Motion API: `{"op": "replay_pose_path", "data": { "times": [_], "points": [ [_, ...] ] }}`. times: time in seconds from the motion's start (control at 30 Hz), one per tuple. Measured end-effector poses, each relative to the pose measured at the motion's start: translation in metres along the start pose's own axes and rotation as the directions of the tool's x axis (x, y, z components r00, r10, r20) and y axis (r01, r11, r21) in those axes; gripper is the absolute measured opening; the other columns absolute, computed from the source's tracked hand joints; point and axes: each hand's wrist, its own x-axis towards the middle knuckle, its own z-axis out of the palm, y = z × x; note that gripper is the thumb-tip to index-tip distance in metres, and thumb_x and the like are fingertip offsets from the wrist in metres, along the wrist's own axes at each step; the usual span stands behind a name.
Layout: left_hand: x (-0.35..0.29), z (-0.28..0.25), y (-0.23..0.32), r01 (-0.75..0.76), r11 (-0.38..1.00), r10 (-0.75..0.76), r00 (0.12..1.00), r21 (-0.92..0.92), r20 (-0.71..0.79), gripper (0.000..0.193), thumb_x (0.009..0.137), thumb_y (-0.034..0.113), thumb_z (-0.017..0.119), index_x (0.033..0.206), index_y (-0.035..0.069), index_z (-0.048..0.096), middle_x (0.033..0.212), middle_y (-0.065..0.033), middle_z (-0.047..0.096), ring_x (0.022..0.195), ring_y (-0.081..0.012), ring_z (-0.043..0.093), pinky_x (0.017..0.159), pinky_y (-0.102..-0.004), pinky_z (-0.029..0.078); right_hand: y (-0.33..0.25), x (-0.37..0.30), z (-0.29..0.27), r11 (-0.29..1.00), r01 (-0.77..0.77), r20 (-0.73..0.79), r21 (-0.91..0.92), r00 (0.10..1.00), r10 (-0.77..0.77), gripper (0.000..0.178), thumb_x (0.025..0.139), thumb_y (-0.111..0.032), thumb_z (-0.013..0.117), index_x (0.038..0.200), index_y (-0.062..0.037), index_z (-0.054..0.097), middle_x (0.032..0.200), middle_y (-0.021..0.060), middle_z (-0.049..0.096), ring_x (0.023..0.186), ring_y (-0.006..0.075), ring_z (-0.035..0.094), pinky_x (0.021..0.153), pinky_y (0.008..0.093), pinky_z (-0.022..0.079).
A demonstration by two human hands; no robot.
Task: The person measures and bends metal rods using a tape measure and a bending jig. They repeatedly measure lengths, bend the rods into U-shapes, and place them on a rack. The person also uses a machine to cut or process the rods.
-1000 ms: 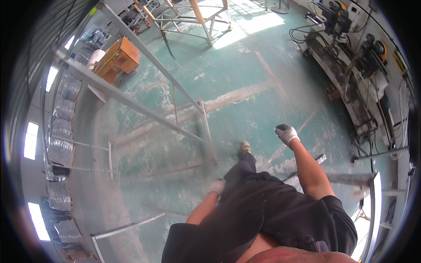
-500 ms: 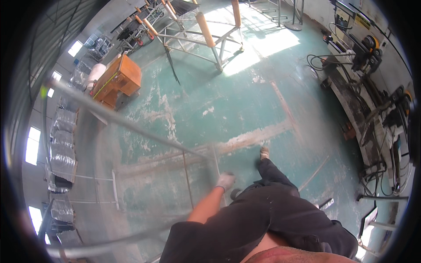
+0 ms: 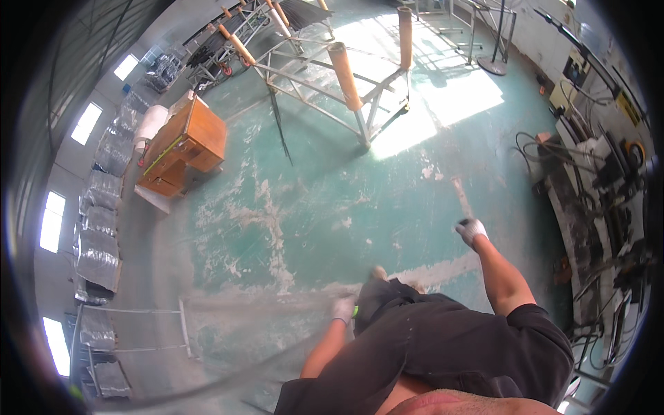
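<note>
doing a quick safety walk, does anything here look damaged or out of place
Yes: the green floor looks damaged, its coating worn through in pale, ragged patches, with a long bare strip running across the view. At the right, dark cables loop loosely beside the equipment, which looks untidy. No spill is clearly visible.

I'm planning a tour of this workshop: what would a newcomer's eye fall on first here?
Probably the bright sunlit patch on the green floor, upper right of centre, beside a metal frame with orange-brown tubes. The orange-brown wooden desk at upper left would likely come next. Nearer, the gloved right hand stands out right of centre, while the gloved left hand is lower and blurred.
</note>
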Motion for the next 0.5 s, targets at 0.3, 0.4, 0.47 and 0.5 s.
{"op": "replay_pose_path", "data": {
  "times": [0.3,0.4,0.47,0.5],
  "points": [
    [0.148,-0.131,0.220,-0.291,0.882,0.183,0.937,-0.372,-0.298,0.023,0.094,0.024,0.072,0.096,0.003,0.080,0.086,-0.0087,0.073,0.079,-0.0205,0.068,0.072,-0.0404,0.054,-0.281,0.158,-0.061,0.933,0.289,-0.061,0.214,0.957,-0.283,0.040,0.099,-0.030,0.076,0.128,-0.0039,0.079,0.127,0.0185,0.081,0.119,0.0322,0.077,0.106,0.0414,0.058],
    [0.155,-0.202,0.334,-0.422,0.724,0.253,0.898,-0.545,-0.359,0.020,0.094,0.019,0.074,0.105,0.003,0.078,0.087,-0.0040,0.072,0.077,-0.0159,0.065,0.069,-0.0352,0.052,-0.331,0.187,-0.076,0.931,0.317,0.008,0.182,0.946,-0.324,0.042,0.099,-0.030,0.077,0.133,-0.0042,0.077,0.126,0.0196,0.081,0.119,0.0319,0.077,0.105,0.0405,0.059],
    [0.191,-0.244,0.373,-0.555,0.718,0.393,0.821,-0.419,-0.415,0.019,0.095,0.019,0.075,0.106,0.003,0.076,0.087,-0.0024,0.070,0.077,-0.0139,0.064,0.067,-0.0335,0.051,-0.347,0.213,-0.091,0.934,0.299,0.004,0.196,0.952,-0.306,0.040,0.100,-0.029,0.076,0.132,-0.0045,0.077,0.126,0.0195,0.081,0.119,0.0323,0.077,0.105,0.0410,0.058],
    [0.200,-0.262,0.409,-0.611,0.701,0.454,0.779,-0.367,-0.432,0.019,0.095,0.020,0.075,0.105,0.004,0.076,0.085,-0.0020,0.069,0.076,-0.0130,0.063,0.067,-0.0330,0.051,-0.345,0.231,-0.098,0.930,0.313,-0.034,0.191,0.949,-0.312,0.040,0.101,-0.029,0.076,0.132,-0.0042,0.077,0.126,0.0195,0.081,0.119,0.0327,0.077,0.105,0.0413,0.058]
  ]
}}
